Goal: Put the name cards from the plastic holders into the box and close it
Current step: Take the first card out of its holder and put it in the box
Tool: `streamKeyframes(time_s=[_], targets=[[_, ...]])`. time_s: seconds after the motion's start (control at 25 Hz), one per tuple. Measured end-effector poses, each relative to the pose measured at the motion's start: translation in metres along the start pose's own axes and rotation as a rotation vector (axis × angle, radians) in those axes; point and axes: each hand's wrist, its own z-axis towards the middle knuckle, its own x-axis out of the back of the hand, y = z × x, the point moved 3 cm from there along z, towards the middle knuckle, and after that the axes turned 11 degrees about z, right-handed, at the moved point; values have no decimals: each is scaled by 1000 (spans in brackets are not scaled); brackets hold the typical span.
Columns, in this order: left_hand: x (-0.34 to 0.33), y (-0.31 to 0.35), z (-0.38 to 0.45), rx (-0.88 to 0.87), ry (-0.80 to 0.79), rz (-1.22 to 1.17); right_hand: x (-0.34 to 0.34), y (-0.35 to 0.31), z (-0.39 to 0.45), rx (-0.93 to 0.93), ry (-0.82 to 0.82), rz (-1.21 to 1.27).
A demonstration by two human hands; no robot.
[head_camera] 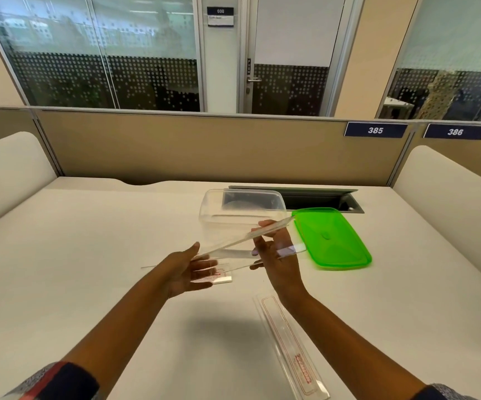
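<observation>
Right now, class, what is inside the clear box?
The box looks empty: no card shows through its walls. The held holder and right hand cover its front lower part.

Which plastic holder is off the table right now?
The holder gripped between left hand and right hand, in front of the box. The other holder lies flat near the right forearm.

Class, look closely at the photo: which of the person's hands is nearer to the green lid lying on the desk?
Right. The right hand holds the clear holder just beside the green lid; the left hand grips the holder's far end, further left.
</observation>
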Motion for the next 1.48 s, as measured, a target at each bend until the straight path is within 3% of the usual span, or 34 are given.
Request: streamKeyframes(time_s=[0.08,0.2,0.44,0.72,0.92,1.2,1.4,1.48], targets=[[2,1,4,1,-94,-133,6,4,3,-40,-7,44],[5,5,8,-31,-66,-164,13,6,9,-27,-28,70],[18,7,19,-22,100,31,17,13,18,-5,-92,89],[21,21,25,-3,27,-20,33,17,37,-64,-143,114],[27,40,37,-195,57,-210,62,22,57,-166,118,114],[24,61,66,-273,142,-86,74,30,103,-438,242,209],[17,109,86,-388,203,52,80,32,148,-376,322,81],[14,124,94,-415,224,78,81,35,167,-330,368,-82]])
